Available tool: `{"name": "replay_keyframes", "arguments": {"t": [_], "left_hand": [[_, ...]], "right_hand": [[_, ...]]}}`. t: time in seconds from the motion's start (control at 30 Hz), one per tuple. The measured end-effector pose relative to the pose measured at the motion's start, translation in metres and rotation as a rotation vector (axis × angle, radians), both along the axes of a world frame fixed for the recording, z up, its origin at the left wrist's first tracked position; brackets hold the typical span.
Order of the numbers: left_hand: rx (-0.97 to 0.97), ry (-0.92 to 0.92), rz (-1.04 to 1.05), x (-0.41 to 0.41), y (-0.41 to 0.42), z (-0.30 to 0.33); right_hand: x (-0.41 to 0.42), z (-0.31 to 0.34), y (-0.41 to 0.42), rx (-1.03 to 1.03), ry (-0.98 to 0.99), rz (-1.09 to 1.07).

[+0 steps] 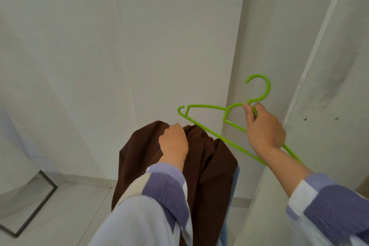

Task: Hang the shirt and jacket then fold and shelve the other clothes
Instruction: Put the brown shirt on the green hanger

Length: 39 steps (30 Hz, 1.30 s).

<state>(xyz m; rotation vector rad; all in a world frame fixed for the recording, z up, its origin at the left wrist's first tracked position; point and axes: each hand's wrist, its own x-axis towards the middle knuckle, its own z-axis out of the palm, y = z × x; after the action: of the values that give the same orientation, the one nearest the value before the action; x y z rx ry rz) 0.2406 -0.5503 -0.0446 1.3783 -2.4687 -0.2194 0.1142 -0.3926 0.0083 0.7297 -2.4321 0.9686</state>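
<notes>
My left hand bunches the brown shirt; my right hand pinches the green hanger, whose tip could snag the collar

Head-worn view, forward and down, close over both forearms

Nothing readable is showing anywhere from where I am standing: no words, labels, brand marks, numbers or signs are appearing on anything (not even a care tag on the cloth).
</notes>
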Motion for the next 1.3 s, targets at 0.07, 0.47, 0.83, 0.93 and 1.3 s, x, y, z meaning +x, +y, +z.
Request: {"name": "replay_keyframes", "arguments": {"t": [0.07,0.47,0.83,0.93,1.3], "left_hand": [[0.082,0.183,0.078,0.006,-0.007,0.005],[-0.069,0.291,0.358,0.094,-0.040,0.047],[-0.051,0.475,0.295,0.138,-0.034,0.069],[0.050,0.653,0.314,0.138,-0.026,0.076],[-0.228,0.411,0.231,0.165,-0.020,0.090]], "right_hand": [[-0.003,0.000,0.000,-0.005,-0.006,0.003],[0.040,0.019,-0.015,-0.032,0.077,0.175],[0.079,0.033,-0.026,0.046,0.234,0.298],[0.090,0.032,-0.035,0.053,0.262,0.354],[0.105,0.051,-0.054,-0.002,0.275,0.513]]}}
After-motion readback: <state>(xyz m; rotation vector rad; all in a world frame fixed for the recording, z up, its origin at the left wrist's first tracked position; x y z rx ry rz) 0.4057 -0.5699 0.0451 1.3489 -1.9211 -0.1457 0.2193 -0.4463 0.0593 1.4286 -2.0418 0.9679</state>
